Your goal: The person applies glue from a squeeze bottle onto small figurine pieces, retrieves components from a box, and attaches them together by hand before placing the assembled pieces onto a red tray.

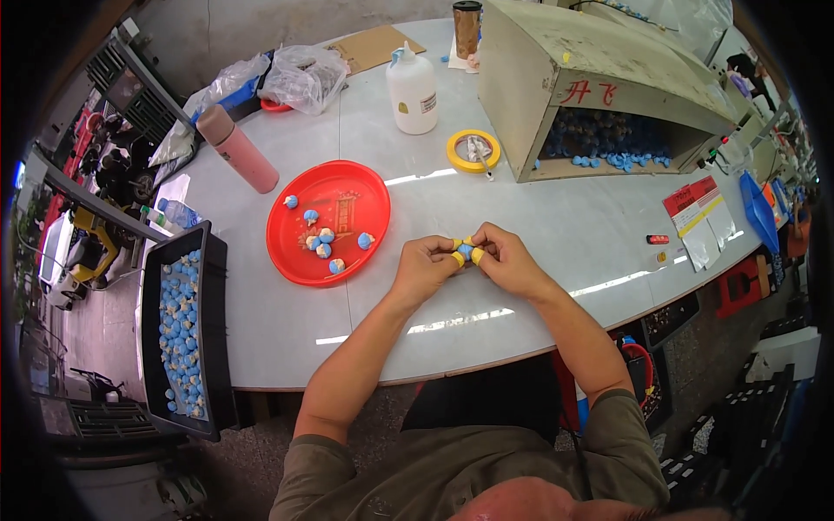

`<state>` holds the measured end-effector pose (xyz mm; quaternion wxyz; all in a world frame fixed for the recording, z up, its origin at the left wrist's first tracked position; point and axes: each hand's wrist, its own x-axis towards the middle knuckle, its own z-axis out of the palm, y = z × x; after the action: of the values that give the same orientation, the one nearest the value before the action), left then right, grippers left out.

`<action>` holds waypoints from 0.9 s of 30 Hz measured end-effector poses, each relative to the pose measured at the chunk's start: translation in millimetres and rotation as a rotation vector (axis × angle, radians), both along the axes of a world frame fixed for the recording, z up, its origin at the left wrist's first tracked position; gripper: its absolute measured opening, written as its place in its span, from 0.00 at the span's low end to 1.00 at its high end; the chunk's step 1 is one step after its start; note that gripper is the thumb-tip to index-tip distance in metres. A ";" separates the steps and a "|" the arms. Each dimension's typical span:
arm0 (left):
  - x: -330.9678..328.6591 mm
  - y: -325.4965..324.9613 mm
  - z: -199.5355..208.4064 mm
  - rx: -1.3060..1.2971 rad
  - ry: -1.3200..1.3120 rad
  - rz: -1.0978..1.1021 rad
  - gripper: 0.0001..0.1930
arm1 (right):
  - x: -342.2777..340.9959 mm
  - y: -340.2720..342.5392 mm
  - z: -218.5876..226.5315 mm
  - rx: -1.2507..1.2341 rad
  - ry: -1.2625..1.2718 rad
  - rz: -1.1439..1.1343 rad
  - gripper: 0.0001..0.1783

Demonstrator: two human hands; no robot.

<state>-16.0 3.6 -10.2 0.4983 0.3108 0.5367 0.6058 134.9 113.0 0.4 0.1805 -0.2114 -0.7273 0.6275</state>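
Over the middle of the table, my left hand [421, 267] and my right hand [511, 263] meet at the fingertips. Yellow coverings wrap the tips of the thumbs and index fingers. Pinched between both hands is a small round blue piece [466, 252], partly hidden by the fingers. To the left lies a round red tray [291, 247] holding several small blue-and-cream pieces [326, 235], which are spread apart or clustered.
A black bin [217, 304] of similar pieces stands at the table's left edge. Beyond the tray is a pink bottle [236, 148]. A white squeeze bottle [412, 91], a yellow tape roll [473, 151] and an open-fronted box [512, 104] with blue pieces stand farther back.
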 end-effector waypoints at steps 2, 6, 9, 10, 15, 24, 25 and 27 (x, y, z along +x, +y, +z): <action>0.2 -0.3 -3.2 -0.011 0.027 0.002 0.11 | -1.4 -0.6 -4.2 0.008 0.010 -0.005 0.08; 0.2 1.1 -7.7 0.001 0.034 0.018 0.10 | -2.3 -3.1 -4.9 0.083 0.019 -0.028 0.08; 0.5 1.0 -10.7 0.011 0.059 0.027 0.11 | -3.0 -4.3 -4.5 0.083 0.040 -0.033 0.09; 1.3 1.1 -10.3 0.031 0.059 0.033 0.11 | -2.9 -3.6 -5.5 0.083 0.040 -0.034 0.09; 5.3 4.8 -11.9 0.076 0.092 0.079 0.11 | -7.9 1.4 -8.0 -0.013 0.043 -0.075 0.12; -0.6 4.4 -11.2 0.025 0.009 0.037 0.11 | -4.5 5.4 -1.7 0.015 -0.019 -0.010 0.12; -0.9 4.0 -9.7 0.006 -0.008 0.019 0.11 | -4.3 5.9 -2.4 0.015 -0.019 -0.010 0.12; -0.7 2.8 -3.6 -0.026 -0.017 0.009 0.11 | -3.6 7.3 -4.7 0.003 -0.024 0.006 0.09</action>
<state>-16.7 6.4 -13.8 0.5043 0.2968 0.5415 0.6036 131.3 120.3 -4.3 0.1702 -0.2164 -0.7311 0.6242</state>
